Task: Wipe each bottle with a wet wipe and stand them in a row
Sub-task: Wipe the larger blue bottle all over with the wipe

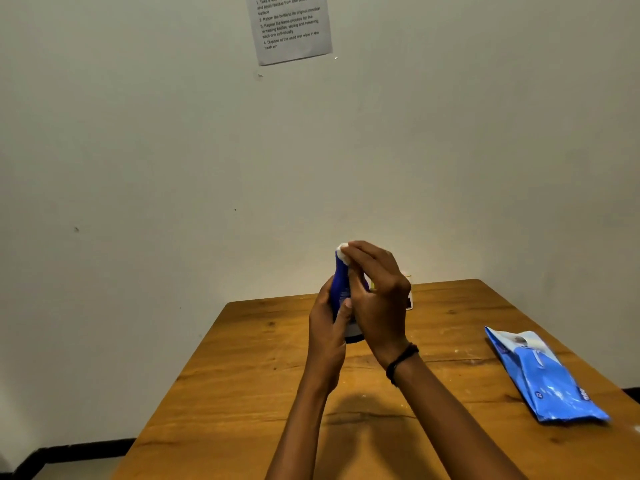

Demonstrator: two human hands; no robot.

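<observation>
A blue bottle [340, 289] is held upright above the wooden table [242, 375]. My left hand [325, 327] grips its lower body from the left. My right hand [375, 299] covers its right side, with the fingertips pressing a small white wet wipe [343, 253] against the bottle's top. The bottle's pale base shows just below my hands. Behind my right hand another bottle [408, 289] stands at the table's far edge, mostly hidden; only a yellowish sliver and a bit of label show.
A blue wet wipe pack [543, 375] lies flat near the table's right edge. A plain wall rises close behind the table, with a printed instruction sheet [291, 26] taped high on it. The floor shows at the lower left.
</observation>
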